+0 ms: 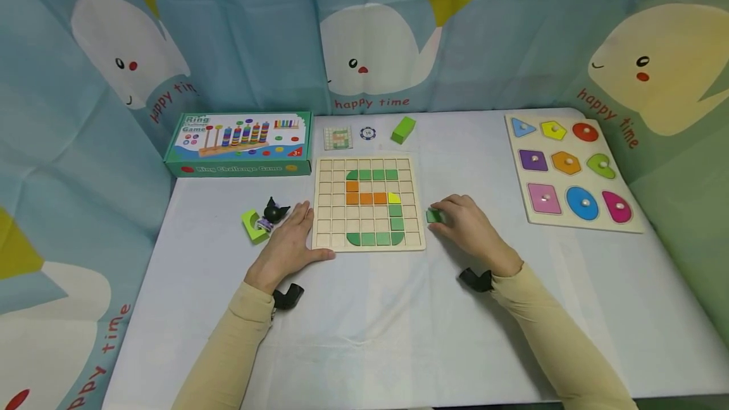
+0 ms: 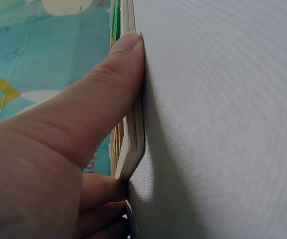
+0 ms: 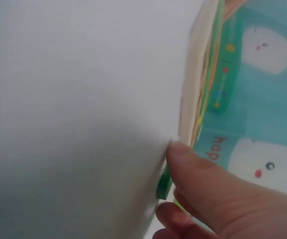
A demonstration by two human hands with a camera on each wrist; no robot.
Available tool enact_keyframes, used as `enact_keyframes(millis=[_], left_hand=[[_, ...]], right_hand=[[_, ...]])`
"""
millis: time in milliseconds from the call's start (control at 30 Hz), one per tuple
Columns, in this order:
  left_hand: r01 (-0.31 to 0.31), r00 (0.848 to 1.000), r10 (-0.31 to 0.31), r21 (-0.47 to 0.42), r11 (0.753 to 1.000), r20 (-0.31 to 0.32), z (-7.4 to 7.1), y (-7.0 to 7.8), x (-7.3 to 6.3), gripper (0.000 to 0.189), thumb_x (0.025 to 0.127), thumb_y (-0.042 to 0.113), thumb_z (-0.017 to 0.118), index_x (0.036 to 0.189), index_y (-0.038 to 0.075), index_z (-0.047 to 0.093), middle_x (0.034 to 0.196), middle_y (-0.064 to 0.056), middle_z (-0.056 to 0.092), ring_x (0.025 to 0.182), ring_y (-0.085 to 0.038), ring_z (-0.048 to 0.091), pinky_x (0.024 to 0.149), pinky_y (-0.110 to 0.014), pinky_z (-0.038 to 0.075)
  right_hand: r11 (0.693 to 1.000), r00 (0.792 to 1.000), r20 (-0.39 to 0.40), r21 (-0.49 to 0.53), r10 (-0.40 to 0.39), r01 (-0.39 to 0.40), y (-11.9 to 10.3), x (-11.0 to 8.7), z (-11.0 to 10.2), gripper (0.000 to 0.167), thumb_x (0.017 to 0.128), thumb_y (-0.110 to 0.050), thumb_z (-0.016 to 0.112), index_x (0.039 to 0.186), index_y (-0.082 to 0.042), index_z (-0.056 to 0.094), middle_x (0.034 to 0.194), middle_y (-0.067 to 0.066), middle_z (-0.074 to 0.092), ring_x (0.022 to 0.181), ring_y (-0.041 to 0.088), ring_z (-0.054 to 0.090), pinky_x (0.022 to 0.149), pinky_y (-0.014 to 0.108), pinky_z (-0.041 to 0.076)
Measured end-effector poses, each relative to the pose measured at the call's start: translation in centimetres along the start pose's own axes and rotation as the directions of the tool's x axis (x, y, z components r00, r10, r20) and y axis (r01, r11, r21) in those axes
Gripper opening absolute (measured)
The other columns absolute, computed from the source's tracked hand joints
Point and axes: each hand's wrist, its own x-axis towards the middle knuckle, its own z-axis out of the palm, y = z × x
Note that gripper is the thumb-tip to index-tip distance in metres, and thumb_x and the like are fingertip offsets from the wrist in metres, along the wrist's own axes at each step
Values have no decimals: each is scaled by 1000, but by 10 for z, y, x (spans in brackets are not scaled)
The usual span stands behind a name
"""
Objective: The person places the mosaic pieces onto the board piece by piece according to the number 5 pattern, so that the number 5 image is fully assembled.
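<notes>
A wooden grid board lies at the middle of the table. Green, orange and one yellow tile form a shape like a 5 on it. My left hand rests at its lower left corner, fingers straight along the left side; the thumb touches the front edge. Just right of the board, my right hand pinches a small green block between thumb and fingertips, low at the table. The fingers partly hide this block in the right wrist view.
Left of my left hand are a light green arch block and a small dark figure. Behind the board lie a pattern card, a chip and a green block. A game box and shape puzzle flank them.
</notes>
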Motion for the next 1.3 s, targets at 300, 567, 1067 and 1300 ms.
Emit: enact_keyframes(millis=[300,567,1067,1300], left_hand=[[3,1000,-3,-13,1000,-2,0,1,0,106,78,56,75,148,-9,29,156,-25,20,145,-36,14,115,-47,20],[-3,1000,3,-1,1000,-5,0,0,0,107,78,57,75,148,-10,29,156,-25,21,145,-36,15,115,-46,20],[5,1000,-5,-14,1000,1,1,0,1,107,77,56,77,149,-8,29,156,-24,20,145,-36,13,115,-46,19],[-2,1000,2,-8,1000,-5,-1,1,-1,107,78,56,76,147,-11,29,156,-25,20,145,-36,13,114,-47,20]], right_hand=[[1000,1000,-14,18,-6,7,5,-3,2,34,79,-11,83,108,4,71,101,16,62,94,34,55,81,47,46],[999,999,-31,23,-41,42,5,-2,3,25,81,-8,81,103,1,73,98,15,61,90,33,55,78,46,45],[996,1000,-16,85,-19,20,-8,4,-2,25,87,-12,76,105,1,67,99,11,64,90,27,56,79,42,46],[983,995,-43,158,-89,95,-28,16,-7,25,88,-12,74,109,0,67,104,10,66,95,26,58,80,42,48]])
